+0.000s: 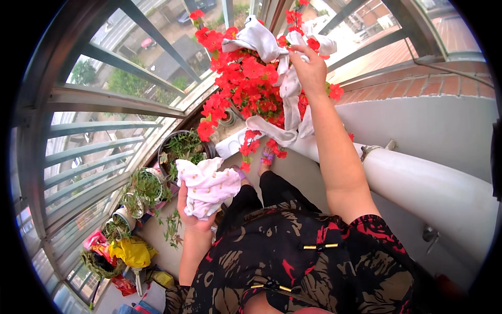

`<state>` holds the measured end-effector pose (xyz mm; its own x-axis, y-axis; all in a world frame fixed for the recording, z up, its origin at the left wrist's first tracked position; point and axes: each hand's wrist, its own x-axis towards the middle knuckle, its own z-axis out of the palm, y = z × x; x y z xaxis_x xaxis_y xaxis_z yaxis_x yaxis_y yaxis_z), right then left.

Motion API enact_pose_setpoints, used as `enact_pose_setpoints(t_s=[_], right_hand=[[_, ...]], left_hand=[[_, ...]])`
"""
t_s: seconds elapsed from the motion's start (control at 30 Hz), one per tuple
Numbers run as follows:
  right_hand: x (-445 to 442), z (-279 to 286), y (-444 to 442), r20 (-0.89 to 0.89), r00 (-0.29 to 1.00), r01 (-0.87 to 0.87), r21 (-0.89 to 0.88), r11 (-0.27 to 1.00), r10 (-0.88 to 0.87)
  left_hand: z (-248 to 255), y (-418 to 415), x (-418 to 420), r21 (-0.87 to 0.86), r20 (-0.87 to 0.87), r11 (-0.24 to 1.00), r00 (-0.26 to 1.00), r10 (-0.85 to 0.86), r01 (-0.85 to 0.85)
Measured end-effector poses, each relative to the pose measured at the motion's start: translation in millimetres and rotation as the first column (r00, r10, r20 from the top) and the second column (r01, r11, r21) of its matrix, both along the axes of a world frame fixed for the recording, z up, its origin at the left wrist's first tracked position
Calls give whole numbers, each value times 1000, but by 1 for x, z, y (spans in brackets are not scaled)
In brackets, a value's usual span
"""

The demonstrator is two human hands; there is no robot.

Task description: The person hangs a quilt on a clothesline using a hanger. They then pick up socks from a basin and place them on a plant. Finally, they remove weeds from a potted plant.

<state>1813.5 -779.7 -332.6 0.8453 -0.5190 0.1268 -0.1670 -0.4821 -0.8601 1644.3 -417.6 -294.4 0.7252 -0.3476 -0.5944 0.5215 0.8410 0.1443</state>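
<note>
My left hand holds a crumpled pale-pink cloth with small tan spots, low in front of my body. Further out, my raised right hand has its fingers closed around part of a white sock among hanging laundry. To its left hangs another white sock, and a pale sock dangles lower down. Whatever the socks hang from is mostly hidden by them and by the dense red artificial-looking flowers behind.
A thick white pipe runs along the right wall. Barred windows line the left, above potted plants and a round planter. A yellow plastic bag lies lower left. My sandalled foot is on the floor.
</note>
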Motion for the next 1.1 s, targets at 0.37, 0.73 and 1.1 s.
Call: enact_pose_setpoints(t_s=[0.37, 0.73, 1.1], right_hand=[[101, -74, -31, -522, 819, -418, -258, 871, 239], [105, -16, -69, -461, 807, -370, 90, 924, 369], [51, -121, -148, -142, 818, 352, 890, 290, -557]], left_hand=[[-9, 8, -7, 22, -20, 997, 997, 77, -77], [-8, 0, -2, 37, -30, 997, 998, 62, -61], [-7, -2, 2, 31, -34, 999, 999, 25, -24]])
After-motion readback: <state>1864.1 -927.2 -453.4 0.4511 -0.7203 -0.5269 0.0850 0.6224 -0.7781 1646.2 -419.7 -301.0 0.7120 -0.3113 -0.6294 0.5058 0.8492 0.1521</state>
